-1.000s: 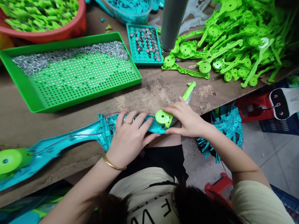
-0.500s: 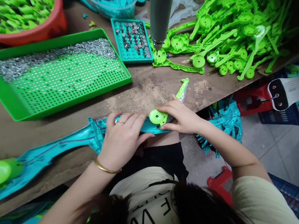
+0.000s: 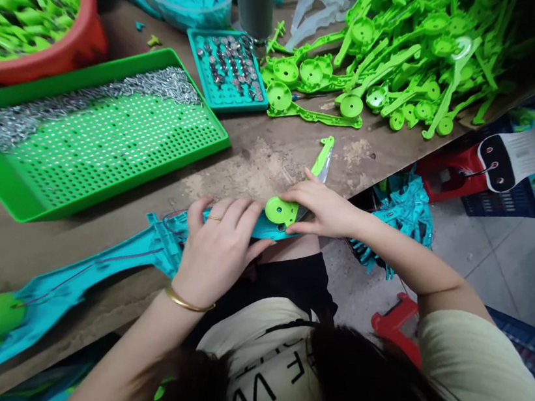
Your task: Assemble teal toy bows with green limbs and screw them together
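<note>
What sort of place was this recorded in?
Probably an assembly workshop: heaped lime-green plastic parts, a rectangular green perforated tray holding small silvery metal pieces, and a worn brown wooden workbench.

Forearms [image 3: 398, 254] angled inward, a person holds the left hand [image 3: 217, 243] palm down, fingers curved, near the right hand [image 3: 320, 209], its thumb parted from the fingers.

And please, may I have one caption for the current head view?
Left hand over a blue plastic part, right hand holding a green piece at one end.
</note>
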The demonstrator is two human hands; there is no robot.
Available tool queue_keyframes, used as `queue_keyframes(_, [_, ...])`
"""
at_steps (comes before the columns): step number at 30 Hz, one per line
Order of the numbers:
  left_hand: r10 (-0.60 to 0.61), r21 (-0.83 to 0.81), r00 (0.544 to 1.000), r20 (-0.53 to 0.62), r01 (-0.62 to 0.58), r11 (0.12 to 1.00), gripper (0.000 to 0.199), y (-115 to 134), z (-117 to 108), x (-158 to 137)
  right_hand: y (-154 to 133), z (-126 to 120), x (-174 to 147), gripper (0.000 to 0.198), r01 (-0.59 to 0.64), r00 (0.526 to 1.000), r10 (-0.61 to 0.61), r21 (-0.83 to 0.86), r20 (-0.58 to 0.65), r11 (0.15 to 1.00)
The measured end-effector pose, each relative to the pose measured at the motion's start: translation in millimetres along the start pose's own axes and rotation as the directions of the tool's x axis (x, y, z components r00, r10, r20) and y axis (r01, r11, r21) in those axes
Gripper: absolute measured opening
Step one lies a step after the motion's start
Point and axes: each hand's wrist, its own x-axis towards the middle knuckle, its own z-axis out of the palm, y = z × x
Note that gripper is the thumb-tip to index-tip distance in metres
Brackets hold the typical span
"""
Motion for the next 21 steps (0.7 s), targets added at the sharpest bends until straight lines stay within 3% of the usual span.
queue_keyframes(6, [0.172, 0.037, 0.982, -0.077, -0.169, 0.985, 0.042, 23.4, 16.6, 9.9, 0.8, -6.7, -1.0, 0.047, 0.004, 1.000, -0.005, 0.052, 0.019, 0.999])
queue_keyframes(9, [0.186, 0.030, 0.977, -0.107, -0.184, 0.983, 0.038, 21.7, 22.4, 11.1, 17.5, -25.0, 5.0, 0.036, -0.085, 0.988, 0.099, 0.122, -0.117, 0.989])
queue_keyframes(10, [0.193, 0.028, 0.976, -0.102, -0.191, 0.981, 0.037, 20.0, 22.3, 11.5, 26.5, -31.6, 7.8, 0.031, -0.171, 0.960, 0.192, 0.112, -0.206, 0.979])
queue_keyframes(12, [0.205, 0.035, 0.974, -0.091, -0.203, 0.979, 0.036, 17.4, 20.4, 12.0, 47.1, -42.0, 13.1, 0.024, -0.396, 0.843, 0.392, 0.070, -0.367, 0.916])
queue_keyframes(14, [0.213, 0.052, 0.972, -0.098, -0.208, 0.977, 0.036, 17.0, 19.1, 10.9, 66.6, -45.8, 16.0, 0.024, -0.552, 0.749, 0.521, 0.050, -0.410, 0.832])
queue_keyframes(16, [0.212, 0.067, 0.970, -0.115, -0.205, 0.976, 0.037, 19.0, 20.8, 7.2, 80.2, -43.5, 15.7, 0.030, -0.600, 0.718, 0.574, 0.067, -0.395, 0.797])
queue_keyframes(21, [0.136, 0.071, 0.982, -0.133, -0.127, 0.989, 0.057, 27.4, 37.5, -7.5, 84.5, -36.3, 10.8, 0.034, -0.569, 0.728, 0.557, 0.102, -0.399, 0.816])
